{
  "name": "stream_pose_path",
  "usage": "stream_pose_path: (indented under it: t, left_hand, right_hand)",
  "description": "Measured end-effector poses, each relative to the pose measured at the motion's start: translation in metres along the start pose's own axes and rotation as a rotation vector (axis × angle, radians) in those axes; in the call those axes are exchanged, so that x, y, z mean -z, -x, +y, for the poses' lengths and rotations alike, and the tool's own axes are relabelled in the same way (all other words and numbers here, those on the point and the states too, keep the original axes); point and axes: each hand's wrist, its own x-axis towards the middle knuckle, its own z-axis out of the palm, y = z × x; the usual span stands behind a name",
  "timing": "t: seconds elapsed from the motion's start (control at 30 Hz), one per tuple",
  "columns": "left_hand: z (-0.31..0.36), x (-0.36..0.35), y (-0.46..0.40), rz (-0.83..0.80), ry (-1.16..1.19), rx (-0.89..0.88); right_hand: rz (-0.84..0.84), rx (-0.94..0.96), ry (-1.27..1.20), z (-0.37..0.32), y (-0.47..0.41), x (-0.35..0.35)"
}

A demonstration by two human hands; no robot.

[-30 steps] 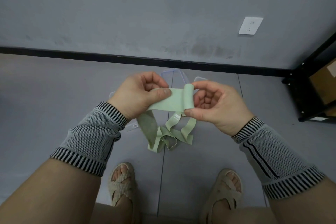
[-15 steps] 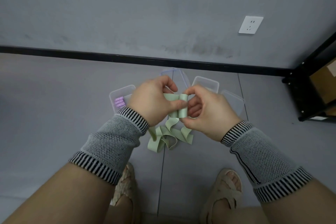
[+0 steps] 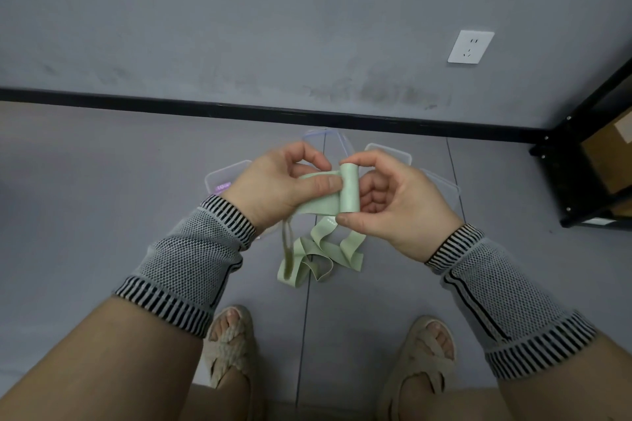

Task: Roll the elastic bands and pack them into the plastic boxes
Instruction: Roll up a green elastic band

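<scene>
Right hand [image 3: 396, 202] pinches a rolled green band [image 3: 349, 191] end to end while left hand [image 3: 284, 184] pinches its flat tail, loose length trailing to the floor [image 3: 102, 198] below, boxes [image 3: 222, 178] just beyond.

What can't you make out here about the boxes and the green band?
- Plastic boxes, head view: mostly hidden behind the left hand and right hand; their count is unclear.
- Purple item in the left box: too small to identify.
- Green band: its loose length tangles below, ends unseen.
</scene>
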Motion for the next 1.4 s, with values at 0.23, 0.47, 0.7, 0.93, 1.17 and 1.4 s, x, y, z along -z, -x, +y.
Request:
stream_pose_path:
  t: [0.23,0.47,0.7,0.93,1.17,1.4]
  left_hand:
    - [0.004,0.005,0.005,0.007,-0.128,-0.074]
    - [0.002,-0.006,0.001,0.124,-0.159,-0.086]
    - [-0.006,-0.016,-0.005,0.265,-0.370,-0.118]
    - [0.005,-0.007,0.001,0.022,0.271,0.020]
    - [-0.002,-0.002,-0.002,-0.051,0.243,-0.005]
    - [-0.008,0.008,-0.003,-0.005,-0.139,0.010]
  right_hand:
    - [-0.058,-0.033,-0.152,-0.005,0.003,0.012]
    - [-0.014,-0.027,0.103,-0.001,0.000,0.009]
    - [0.070,0.135,0.517,0.002,-0.003,-0.006]
    - [-0.063,0.005,-0.291,0.002,-0.002,0.000]
    - [-0.056,-0.017,-0.188,-0.003,0.000,0.000]
    - [-0.085,-0.049,-0.164,0.002,0.000,0.003]
